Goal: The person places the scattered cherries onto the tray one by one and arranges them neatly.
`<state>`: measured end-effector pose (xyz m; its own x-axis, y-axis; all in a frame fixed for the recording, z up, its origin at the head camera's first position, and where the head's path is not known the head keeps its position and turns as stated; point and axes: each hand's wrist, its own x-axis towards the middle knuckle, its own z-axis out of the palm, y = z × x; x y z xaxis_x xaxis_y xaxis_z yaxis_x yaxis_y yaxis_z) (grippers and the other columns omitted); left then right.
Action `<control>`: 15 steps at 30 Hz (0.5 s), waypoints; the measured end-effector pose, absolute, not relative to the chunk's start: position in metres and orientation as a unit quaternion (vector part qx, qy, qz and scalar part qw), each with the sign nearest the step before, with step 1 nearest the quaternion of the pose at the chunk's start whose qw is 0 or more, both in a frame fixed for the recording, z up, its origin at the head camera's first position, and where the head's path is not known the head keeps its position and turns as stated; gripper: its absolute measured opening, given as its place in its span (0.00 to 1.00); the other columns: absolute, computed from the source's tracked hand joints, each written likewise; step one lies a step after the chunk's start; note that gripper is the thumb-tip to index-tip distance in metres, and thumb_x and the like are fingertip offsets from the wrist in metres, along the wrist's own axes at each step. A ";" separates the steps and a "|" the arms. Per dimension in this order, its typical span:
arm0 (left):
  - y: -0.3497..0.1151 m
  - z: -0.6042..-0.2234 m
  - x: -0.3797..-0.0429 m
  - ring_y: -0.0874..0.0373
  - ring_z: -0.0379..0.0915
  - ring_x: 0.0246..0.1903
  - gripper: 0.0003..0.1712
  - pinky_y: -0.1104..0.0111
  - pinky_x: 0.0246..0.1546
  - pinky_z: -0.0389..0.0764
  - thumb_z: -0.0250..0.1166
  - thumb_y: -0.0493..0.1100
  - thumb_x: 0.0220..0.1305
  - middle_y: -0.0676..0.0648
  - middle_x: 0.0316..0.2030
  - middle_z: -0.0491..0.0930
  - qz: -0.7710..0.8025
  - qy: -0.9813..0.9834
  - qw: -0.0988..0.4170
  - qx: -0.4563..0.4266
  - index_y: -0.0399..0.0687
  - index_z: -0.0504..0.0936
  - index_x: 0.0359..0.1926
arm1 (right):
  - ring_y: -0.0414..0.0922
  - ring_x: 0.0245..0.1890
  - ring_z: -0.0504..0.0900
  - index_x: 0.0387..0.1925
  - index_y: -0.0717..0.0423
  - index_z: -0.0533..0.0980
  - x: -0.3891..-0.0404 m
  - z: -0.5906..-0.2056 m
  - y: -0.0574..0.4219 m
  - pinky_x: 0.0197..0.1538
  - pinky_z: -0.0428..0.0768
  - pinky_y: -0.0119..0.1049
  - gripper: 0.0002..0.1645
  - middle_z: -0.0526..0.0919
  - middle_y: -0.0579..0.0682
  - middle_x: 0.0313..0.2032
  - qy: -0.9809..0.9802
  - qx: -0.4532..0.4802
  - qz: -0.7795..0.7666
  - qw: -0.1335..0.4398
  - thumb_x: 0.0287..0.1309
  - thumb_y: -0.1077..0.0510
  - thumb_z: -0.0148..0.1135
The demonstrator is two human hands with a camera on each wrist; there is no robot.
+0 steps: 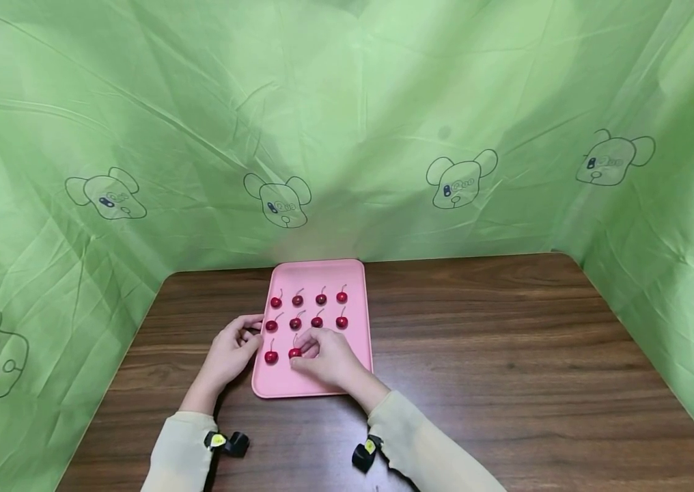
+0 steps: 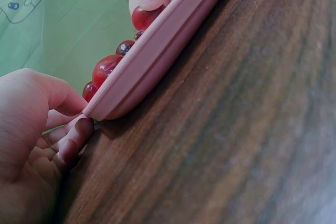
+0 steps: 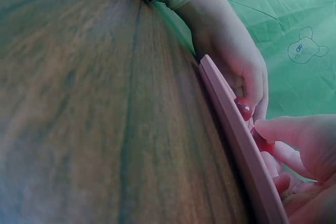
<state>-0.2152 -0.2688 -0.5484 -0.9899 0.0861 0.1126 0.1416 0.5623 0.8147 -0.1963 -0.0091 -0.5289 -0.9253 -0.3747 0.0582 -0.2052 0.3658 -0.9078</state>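
A pink tray (image 1: 319,275) lies on the table, bearing red cherries with thin stems set out in rows. Its left rim is pinched by my left hand (image 1: 231,352), thumb at the top edge and fingers below in the left wrist view. My right hand (image 1: 331,359) reaches over the tray's front part and pinches a cherry (image 1: 294,352) between thumb and fingers, its stem pointing up. Left of that one sits another cherry (image 1: 270,357). Behind them are two rows of several cherries each, such as the far-right cherry (image 1: 341,297). The right hand covers part of the tray's front right.
The brown wooden table (image 1: 494,355) extends to both sides of the tray. Green cloth (image 1: 359,123) printed with bear faces hangs behind and at the sides. Black wrist cameras sit on both cuffs, one on the left sleeve (image 1: 181,447).
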 end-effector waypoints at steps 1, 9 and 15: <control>-0.269 -0.548 -0.215 0.58 0.77 0.38 0.22 0.73 0.38 0.76 0.66 0.33 0.73 0.41 0.51 0.87 -0.464 -0.883 0.030 -0.064 0.40 0.83 0.66 | 0.37 0.33 0.85 0.43 0.58 0.85 -0.196 -0.529 -0.009 0.43 0.83 0.30 0.15 0.89 0.50 0.37 0.823 -0.176 -0.535 0.079 0.56 0.61 0.83; -0.269 -0.547 -0.215 0.58 0.77 0.37 0.22 0.72 0.37 0.76 0.66 0.32 0.73 0.41 0.50 0.86 -0.462 -0.884 0.029 -0.065 0.39 0.83 0.66 | 0.35 0.33 0.83 0.44 0.56 0.86 -0.197 -0.529 -0.009 0.42 0.82 0.30 0.15 0.88 0.48 0.35 0.830 -0.173 -0.525 0.079 0.57 0.60 0.83; -0.269 -0.548 -0.215 0.58 0.77 0.37 0.22 0.72 0.37 0.76 0.67 0.32 0.72 0.41 0.50 0.87 -0.464 -0.883 0.030 -0.067 0.40 0.84 0.65 | 0.35 0.31 0.82 0.43 0.57 0.86 -0.196 -0.528 -0.008 0.41 0.82 0.30 0.16 0.88 0.48 0.37 0.836 -0.173 -0.514 0.079 0.55 0.59 0.84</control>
<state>-0.2151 -0.2691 -0.5476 -0.9892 0.0901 0.1157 0.1464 0.5608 0.8149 -0.1961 -0.0080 -0.5281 -0.9275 -0.3710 0.0461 -0.2083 0.4106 -0.8877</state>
